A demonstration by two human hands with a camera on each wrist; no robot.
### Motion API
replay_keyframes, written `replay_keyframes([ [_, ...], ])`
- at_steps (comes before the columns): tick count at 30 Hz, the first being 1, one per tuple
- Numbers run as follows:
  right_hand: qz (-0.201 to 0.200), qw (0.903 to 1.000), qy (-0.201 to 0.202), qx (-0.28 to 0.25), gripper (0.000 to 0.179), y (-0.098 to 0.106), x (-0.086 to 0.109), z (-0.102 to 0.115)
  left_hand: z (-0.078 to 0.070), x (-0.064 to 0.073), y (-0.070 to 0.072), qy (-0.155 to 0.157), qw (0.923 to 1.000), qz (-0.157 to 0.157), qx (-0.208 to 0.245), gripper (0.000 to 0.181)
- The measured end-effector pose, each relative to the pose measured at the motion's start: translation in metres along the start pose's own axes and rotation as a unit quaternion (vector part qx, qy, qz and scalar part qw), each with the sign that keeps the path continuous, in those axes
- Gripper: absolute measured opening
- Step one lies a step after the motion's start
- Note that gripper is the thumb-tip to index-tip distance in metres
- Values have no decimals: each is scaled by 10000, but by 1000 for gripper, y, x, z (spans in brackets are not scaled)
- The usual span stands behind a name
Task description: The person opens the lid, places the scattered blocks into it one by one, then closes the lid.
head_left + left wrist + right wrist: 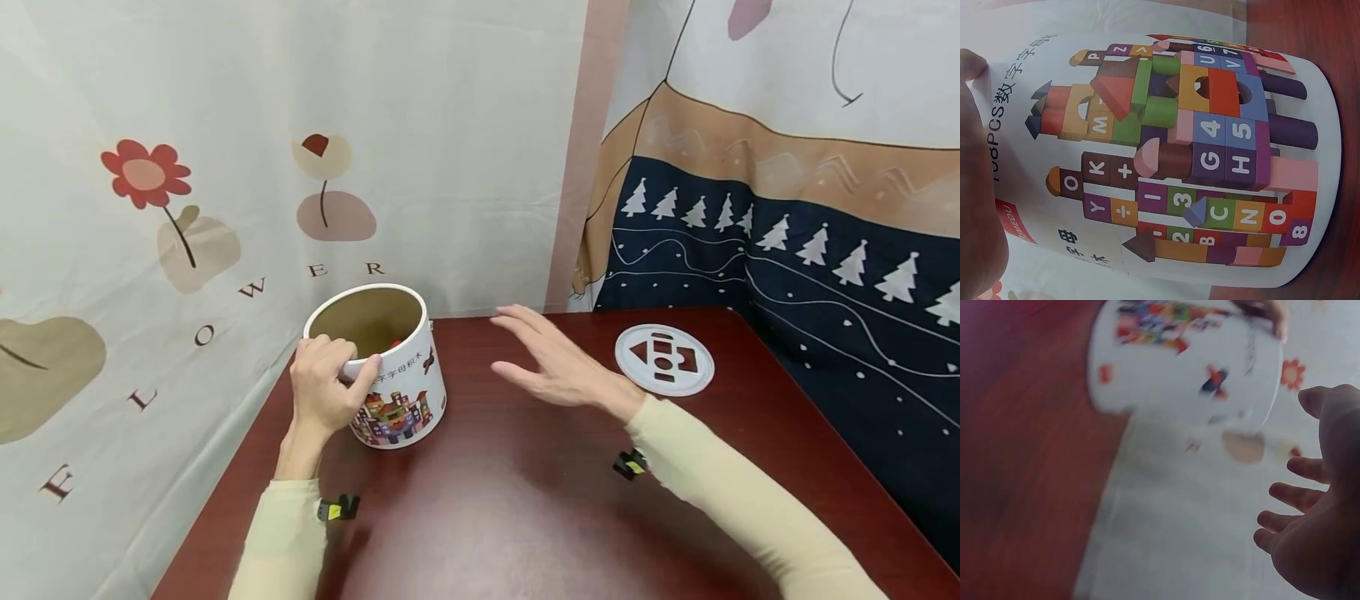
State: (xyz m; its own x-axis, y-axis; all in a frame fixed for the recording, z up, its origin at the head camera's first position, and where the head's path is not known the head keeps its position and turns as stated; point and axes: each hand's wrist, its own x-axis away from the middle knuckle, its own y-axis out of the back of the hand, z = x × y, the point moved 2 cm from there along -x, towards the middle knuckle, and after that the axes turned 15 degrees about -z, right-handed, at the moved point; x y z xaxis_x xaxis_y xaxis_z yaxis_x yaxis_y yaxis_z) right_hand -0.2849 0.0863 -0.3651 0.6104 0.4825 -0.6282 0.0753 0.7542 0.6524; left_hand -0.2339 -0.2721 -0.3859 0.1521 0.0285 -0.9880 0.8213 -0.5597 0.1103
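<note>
A white bucket [405,408] printed with colourful building blocks is on the left part of the table, its open top showing a little red thing [395,343] inside. My left hand [324,382] grips the bucket's near rim. Close up in the left wrist view, the printed wall [1166,156] fills most of the picture, with part of the left hand [979,187] at the edge. To the right of the bucket, my right hand [551,358] is held in the air with its fingers spread and nothing in it. In the right wrist view those fingers [1297,497] stand apart from the bucket [1160,375].
A round white lid [699,367] with shaped cut-outs lies toward the back right of the dark red table [480,517]. A pale printed curtain [465,167] hangs behind and along the left, and a dark one with white trees [825,292] hangs at the right.
</note>
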Motion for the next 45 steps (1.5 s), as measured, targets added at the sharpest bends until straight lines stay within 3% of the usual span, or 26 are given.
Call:
replay_keyframes([
  [5,-139,9965,-768,286,69,33,42,-45,1,0,3,24,9999,100,2,48],
  [9,-285,9858,-1522,650,68,60,75,-84,1,1,4,3,9998,176,-3,48],
  [12,-506,9766,-1831,1012,63,79,94,-114,2,3,6,22,9998,192,-15,47],
  [16,-792,9637,-2126,1410,58,100,110,-147,3,4,8,149,9998,124,51,42],
  [20,-770,9483,-2668,1540,61,116,122,-170,2,4,7,326,9994,31,146,39],
  [23,-642,9362,-3075,1579,63,124,128,-184,2,4,9,553,9983,-43,177,51],
  [26,-490,9248,-3420,1590,64,131,132,-197,4,4,13,975,9947,-71,322,72],
  [31,-352,9144,-3638,1738,60,141,137,-213,9,7,24,2127,9749,62,660,111],
  [34,-338,9079,-3747,1847,56,146,141,-221,12,9,28,2830,9556,341,752,130],
  [38,-319,9002,-3910,1893,54,148,146,-229,16,14,30,3584,9267,758,833,141],
  [41,-353,8988,-3921,1928,51,147,149,-232,16,17,29,3901,9119,1014,768,143],
  [45,-414,8947,-4013,1919,46,145,152,-234,15,18,28,4014,9068,1135,611,147],
])
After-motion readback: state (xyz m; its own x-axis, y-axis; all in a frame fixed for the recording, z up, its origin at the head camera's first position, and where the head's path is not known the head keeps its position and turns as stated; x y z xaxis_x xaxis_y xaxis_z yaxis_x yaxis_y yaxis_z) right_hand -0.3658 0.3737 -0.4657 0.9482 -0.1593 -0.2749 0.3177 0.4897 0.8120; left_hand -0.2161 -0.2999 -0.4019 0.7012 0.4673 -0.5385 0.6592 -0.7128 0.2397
